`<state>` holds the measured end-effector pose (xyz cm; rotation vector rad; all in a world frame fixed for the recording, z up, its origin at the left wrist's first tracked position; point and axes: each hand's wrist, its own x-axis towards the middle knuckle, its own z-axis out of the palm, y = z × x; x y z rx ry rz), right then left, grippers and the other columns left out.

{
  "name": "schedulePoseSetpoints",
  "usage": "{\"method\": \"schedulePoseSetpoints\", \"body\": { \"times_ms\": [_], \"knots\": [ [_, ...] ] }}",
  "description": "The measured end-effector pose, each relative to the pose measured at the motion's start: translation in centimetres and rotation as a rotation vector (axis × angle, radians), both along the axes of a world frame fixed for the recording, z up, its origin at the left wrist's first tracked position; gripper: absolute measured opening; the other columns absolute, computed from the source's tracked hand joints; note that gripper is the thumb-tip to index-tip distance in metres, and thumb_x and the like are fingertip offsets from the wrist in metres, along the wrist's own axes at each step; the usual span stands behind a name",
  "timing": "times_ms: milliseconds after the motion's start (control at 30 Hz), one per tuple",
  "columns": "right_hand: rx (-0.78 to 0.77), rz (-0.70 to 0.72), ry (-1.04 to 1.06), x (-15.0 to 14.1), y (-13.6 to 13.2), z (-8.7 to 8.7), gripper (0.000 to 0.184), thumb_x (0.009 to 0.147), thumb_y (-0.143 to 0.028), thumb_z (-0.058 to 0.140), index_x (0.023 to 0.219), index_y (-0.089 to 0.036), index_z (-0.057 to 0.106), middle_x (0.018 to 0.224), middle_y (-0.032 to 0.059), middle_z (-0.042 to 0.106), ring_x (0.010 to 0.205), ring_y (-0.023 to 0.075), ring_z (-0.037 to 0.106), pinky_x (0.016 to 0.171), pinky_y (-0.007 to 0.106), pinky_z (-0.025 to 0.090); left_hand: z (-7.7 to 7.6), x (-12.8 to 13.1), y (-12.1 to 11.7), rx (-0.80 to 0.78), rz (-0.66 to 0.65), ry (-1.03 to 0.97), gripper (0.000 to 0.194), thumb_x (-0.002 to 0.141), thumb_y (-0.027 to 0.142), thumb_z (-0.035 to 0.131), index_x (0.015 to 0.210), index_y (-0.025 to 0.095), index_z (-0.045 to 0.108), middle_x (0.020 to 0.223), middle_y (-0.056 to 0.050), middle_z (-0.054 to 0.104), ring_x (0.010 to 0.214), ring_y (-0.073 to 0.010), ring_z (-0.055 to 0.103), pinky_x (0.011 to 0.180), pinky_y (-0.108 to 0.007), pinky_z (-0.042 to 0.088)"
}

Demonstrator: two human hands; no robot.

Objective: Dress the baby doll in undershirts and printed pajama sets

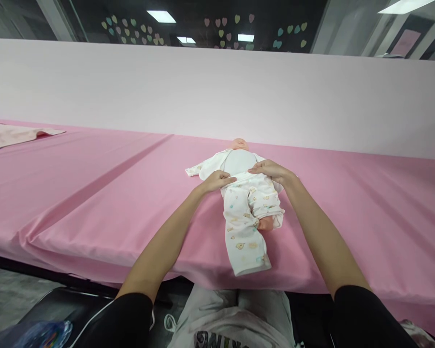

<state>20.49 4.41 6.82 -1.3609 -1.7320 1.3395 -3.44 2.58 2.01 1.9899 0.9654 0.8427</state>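
Observation:
A baby doll (pixel 240 143) lies on its back on the pink-covered table, its head toward the wall. White patterned baby pants (pixel 241 232) are on its legs, the waistband at the belly. One pant leg stretches flat toward the table's front edge; the other is bunched, with a bare leg (pixel 266 223) showing below it. My left hand (pixel 218 181) pinches the waistband at its left side. On the right side, my right hand (pixel 271 170) grips the same waistband. A white patterned top (pixel 212 163) lies spread open around a pale inner layer (pixel 240 162) on the torso.
The pink sheet (pixel 123 193) has folds running across it on the left. A pale cloth (pixel 14 135) lies at the far left. Behind the table stands a white wall (pixel 217 92) below a window with heart stickers. A black seat (pixel 72 309) is at the lower left.

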Motion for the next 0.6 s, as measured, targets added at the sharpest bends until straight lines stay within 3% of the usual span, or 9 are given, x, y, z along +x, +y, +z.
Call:
{"method": "schedulePoseSetpoints", "body": {
  "times_ms": [133, 200, 300, 433, 600],
  "knots": [
    [-0.03, -0.112, 0.018, 2.1, 0.2, -2.2, 0.042, 0.053, -0.044, 0.084, 0.057, -0.016, 0.051, 0.055, -0.0025, 0.052, 0.051, 0.0089, 0.045, 0.046, 0.022, 0.034, -0.3, -1.8, 1.0, -0.169, -0.066, -0.024, 0.045, 0.074, 0.044, 0.06, 0.051, 0.019, 0.029, 0.056, 0.004, 0.026, 0.053, -0.0087, 0.026, 0.054, -0.026, 0.022],
    [-0.053, -0.12, 0.128, 2.9, 0.4, -3.5, 0.042, 0.052, -0.042, 0.084, 0.059, -0.017, 0.051, 0.056, -0.0035, 0.051, 0.052, 0.0087, 0.045, 0.048, 0.022, 0.035, -0.3, -2.0, 1.4, -0.19, -0.024, -0.076, 0.041, 0.072, 0.04, 0.062, 0.053, 0.019, 0.031, 0.059, 0.004, 0.028, 0.055, -0.0093, 0.029, 0.054, -0.026, 0.024],
    [-0.056, -0.152, 0.333, 3.2, 0.8, -5.1, 0.044, 0.047, -0.036, 0.086, 0.06, -0.018, 0.047, 0.055, -0.0059, 0.048, 0.052, 0.008, 0.044, 0.05, 0.021, 0.036, -0.7, -1.1, 1.9, -0.096, 0.129, -0.128, 0.037, 0.068, 0.035, 0.064, 0.055, 0.019, 0.034, 0.063, 0.002, 0.037, 0.058, -0.0107, 0.036, 0.057, -0.026, 0.028],
    [0.079, -0.299, 0.462, 2.1, 1.4, -6.5, 0.046, 0.041, -0.035, 0.085, 0.058, -0.019, 0.045, 0.058, -0.0062, 0.048, 0.053, 0.0078, 0.042, 0.051, 0.021, 0.034, -1.5, 0.6, 2.5, 0.086, 0.291, -0.177, 0.027, 0.072, 0.033, 0.061, 0.063, 0.02, 0.039, 0.087, -0.002, 0.056, 0.076, -0.0151, 0.05, 0.072, -0.028, 0.037],
    [0.39, -0.492, 0.283, 1.0, 2.0, -6.9, 0.041, 0.062, -0.038, 0.074, 0.053, -0.02, 0.038, 0.054, -0.0072, 0.038, 0.052, 0.0083, 0.034, 0.051, 0.023, 0.029, -1.7, 1.6, 3.3, 0.208, 0.543, -0.112, 0.021, 0.084, 0.028, 0.052, 0.071, 0.022, 0.037, 0.064, 0.004, 0.046, 0.064, -0.0138, 0.044, 0.065, -0.027, 0.033]
  ]
}}
